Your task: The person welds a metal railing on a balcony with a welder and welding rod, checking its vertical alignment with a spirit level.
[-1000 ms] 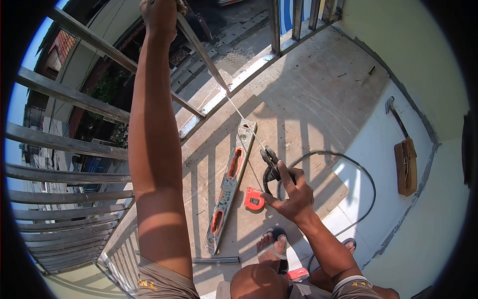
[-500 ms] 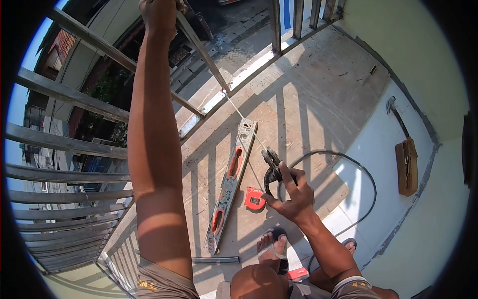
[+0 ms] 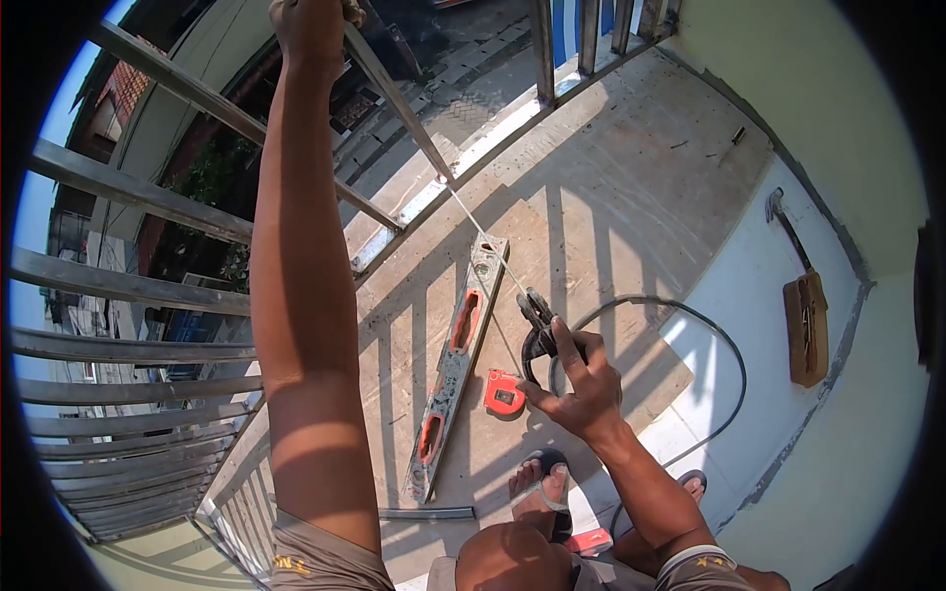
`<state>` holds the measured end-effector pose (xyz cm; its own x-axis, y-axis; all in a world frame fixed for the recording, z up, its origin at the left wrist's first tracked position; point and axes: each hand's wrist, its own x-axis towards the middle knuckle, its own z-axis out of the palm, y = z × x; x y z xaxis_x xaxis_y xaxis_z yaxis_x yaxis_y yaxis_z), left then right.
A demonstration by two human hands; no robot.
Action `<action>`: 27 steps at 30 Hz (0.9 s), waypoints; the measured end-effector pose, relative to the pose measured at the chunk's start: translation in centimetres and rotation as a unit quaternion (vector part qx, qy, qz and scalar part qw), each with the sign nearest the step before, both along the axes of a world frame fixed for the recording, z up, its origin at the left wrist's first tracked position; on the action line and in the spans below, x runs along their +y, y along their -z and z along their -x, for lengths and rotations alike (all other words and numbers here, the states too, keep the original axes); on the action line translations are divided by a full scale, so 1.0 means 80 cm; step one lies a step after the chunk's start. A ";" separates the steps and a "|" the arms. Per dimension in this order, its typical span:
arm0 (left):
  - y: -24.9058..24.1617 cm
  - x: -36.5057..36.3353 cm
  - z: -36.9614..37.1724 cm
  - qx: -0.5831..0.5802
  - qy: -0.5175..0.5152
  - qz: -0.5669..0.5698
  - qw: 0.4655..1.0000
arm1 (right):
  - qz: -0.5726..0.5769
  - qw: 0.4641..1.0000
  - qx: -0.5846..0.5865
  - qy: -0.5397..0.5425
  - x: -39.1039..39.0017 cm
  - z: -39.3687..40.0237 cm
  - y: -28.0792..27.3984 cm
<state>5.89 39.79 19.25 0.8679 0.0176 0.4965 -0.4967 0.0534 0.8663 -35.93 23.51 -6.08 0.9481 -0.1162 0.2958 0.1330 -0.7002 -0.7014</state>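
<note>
My right hand is wrapped round a black welding electrode holder, whose cable loops over the floor. A thin pale welding rod runs from its jaws to the foot of a metal upright on the bottom rail. At the top edge, my left hand grips the upper part of that upright; its fingers are partly cut off. Below the rod lies a spirit level with red-rimmed openings, and beside it a red tape measure.
Metal railing bars line the left side. A hammer and a brown pouch lie by the right wall. The black cable curves across the floor near my sandalled feet. A loose metal bar lies below the level.
My left hand and forearm have shifted very slightly up and left. My right hand, the holder and the rod are almost unmoved.
</note>
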 end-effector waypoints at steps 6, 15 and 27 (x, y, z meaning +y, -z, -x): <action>0.004 0.005 -0.005 0.025 -0.010 -0.002 1.000 | -0.009 0.999 -0.046 -0.016 0.001 0.004 0.002; 0.003 0.005 -0.005 0.008 0.002 -0.007 1.000 | -0.017 0.999 -0.029 -0.007 0.000 0.002 0.005; 0.004 0.006 -0.005 -0.004 -0.008 -0.015 1.000 | 0.005 1.000 0.016 0.004 0.001 0.000 0.001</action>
<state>6.31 40.25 18.90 0.8633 0.0157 0.5044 -0.5047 0.0193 0.8631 -35.96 23.55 -6.18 0.9560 -0.1211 0.2671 0.1055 -0.7079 -0.6984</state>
